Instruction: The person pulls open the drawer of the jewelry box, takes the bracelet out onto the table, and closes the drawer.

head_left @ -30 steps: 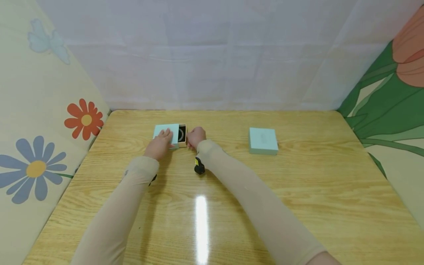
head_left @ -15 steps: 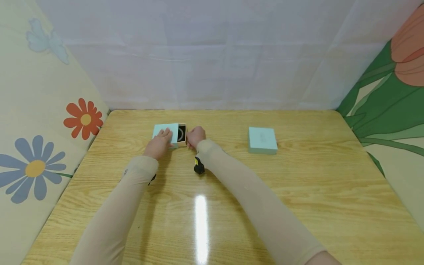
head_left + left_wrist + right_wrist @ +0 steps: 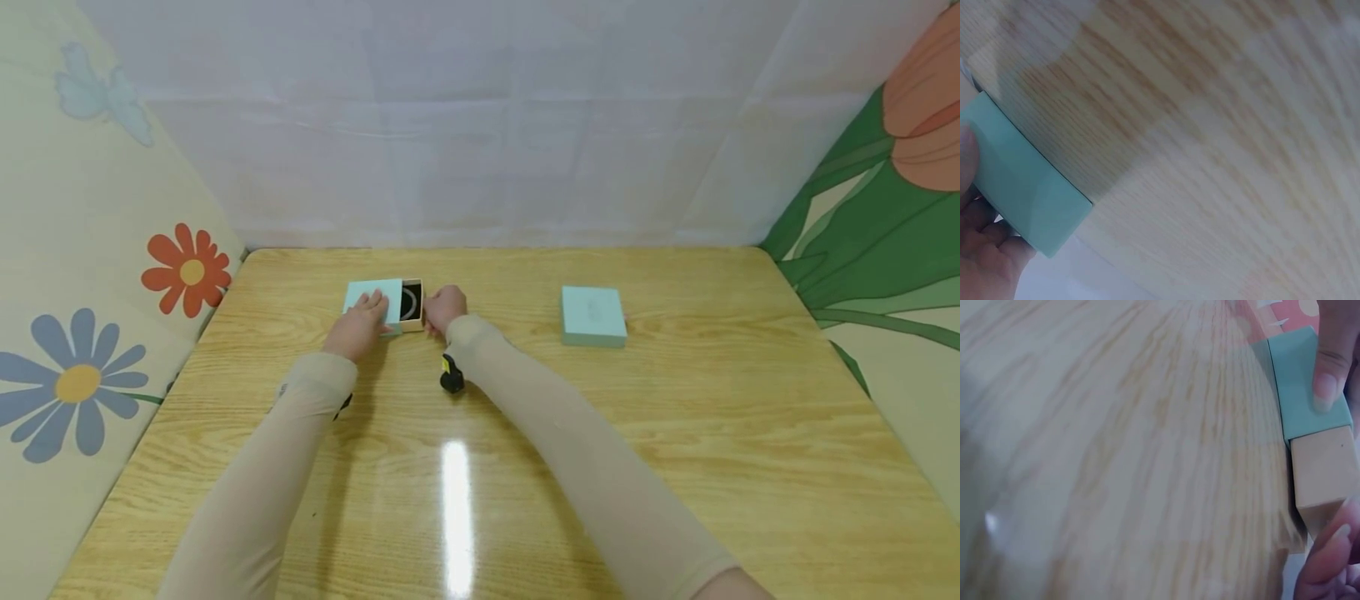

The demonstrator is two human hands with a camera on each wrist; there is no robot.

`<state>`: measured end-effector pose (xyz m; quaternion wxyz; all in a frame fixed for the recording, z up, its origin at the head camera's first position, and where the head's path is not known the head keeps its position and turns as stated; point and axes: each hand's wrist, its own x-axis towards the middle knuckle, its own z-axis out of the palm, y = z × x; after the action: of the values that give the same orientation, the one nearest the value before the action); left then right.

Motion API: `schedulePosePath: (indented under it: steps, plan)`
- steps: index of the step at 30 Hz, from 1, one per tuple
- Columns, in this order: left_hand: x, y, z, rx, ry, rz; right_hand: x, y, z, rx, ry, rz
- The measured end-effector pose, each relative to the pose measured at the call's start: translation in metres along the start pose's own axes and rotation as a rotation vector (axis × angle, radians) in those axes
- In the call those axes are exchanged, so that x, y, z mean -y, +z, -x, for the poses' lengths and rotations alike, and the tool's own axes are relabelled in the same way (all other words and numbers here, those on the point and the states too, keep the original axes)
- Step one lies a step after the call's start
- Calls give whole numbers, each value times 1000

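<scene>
A mint-green slide-out gift box [image 3: 375,292] lies on the table's back left, with its cream inner drawer [image 3: 413,326] partly out of the sleeve on the right. Inside the drawer's black lining shows a pale ring-shaped item [image 3: 408,302], perhaps a bracelet, half covered by the sleeve. My left hand [image 3: 358,327] holds the sleeve, fingers over its top and thumb on the near side [image 3: 1325,390]. At the drawer's right end, my right hand [image 3: 446,308] has its fingers curled and pinched together; in the right wrist view the fingertips [image 3: 1335,547] meet the drawer's end, and what they pinch is hidden.
A second mint-green box [image 3: 592,315], closed, sits on the wooden table [image 3: 720,433] to the right of my right hand. A white cloth [image 3: 480,125] hangs behind the table's back edge. Flower-printed panels [image 3: 78,383] stand at both sides.
The cream drawer has slid slightly farther to the right out of the sleeve, so a little more of the ring-shaped item shows. Both hands keep their holds.
</scene>
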<state>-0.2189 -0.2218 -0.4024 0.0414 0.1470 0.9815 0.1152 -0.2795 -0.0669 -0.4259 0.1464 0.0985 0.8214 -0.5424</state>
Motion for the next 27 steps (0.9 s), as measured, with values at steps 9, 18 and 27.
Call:
schedulePosePath:
  steps: [9, 18, 27]
  plan:
    - [0, 0, -1, 0, 5, 1, -1, -1, -1, -12, 9, -6]
    - [-1, -1, 0, 15, 1, 15, -2, -2, -2, -22, 9, 3]
    - [0, 0, 1, 20, 2, 18, -4, -4, 0, -40, -2, 1]
